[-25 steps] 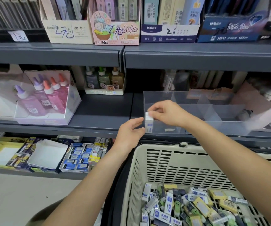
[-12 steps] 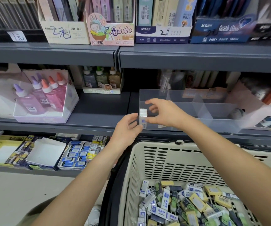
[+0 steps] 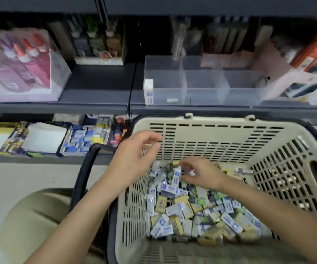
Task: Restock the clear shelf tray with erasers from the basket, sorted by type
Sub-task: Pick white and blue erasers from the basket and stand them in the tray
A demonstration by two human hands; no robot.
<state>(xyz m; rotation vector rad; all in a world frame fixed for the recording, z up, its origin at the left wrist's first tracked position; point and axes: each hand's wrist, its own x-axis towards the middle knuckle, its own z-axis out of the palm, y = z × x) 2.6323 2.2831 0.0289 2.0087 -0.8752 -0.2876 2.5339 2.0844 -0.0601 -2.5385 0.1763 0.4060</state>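
The clear shelf tray [image 3: 203,63] stands on the grey shelf, split by dividers into several compartments. A short stack of white-and-blue erasers [image 3: 148,90] stands upright in its front left corner. Below it, the beige basket [image 3: 211,121] holds a heap of mixed erasers [image 3: 201,210]: white-blue, yellow and green ones. My left hand [image 3: 134,157] hovers over the basket's left wall, fingers apart and empty. My right hand [image 3: 201,174] is down in the far end of the heap, fingertips on a white-blue eraser [image 3: 176,176]; blur hides whether they grip it.
A display box of pink and purple glue bottles [image 3: 20,69] stands left of the tray. More boxed stock [image 3: 306,82] crowds the tray's right side. The lower shelf holds boxes of erasers [image 3: 81,138]. The basket's black handle [image 3: 81,178] hangs left, beside my knee [image 3: 39,216].
Both hands left the tray's front left corner and dropped into the basket. The white-blue erasers stayed standing in the tray. The camera tilted down.
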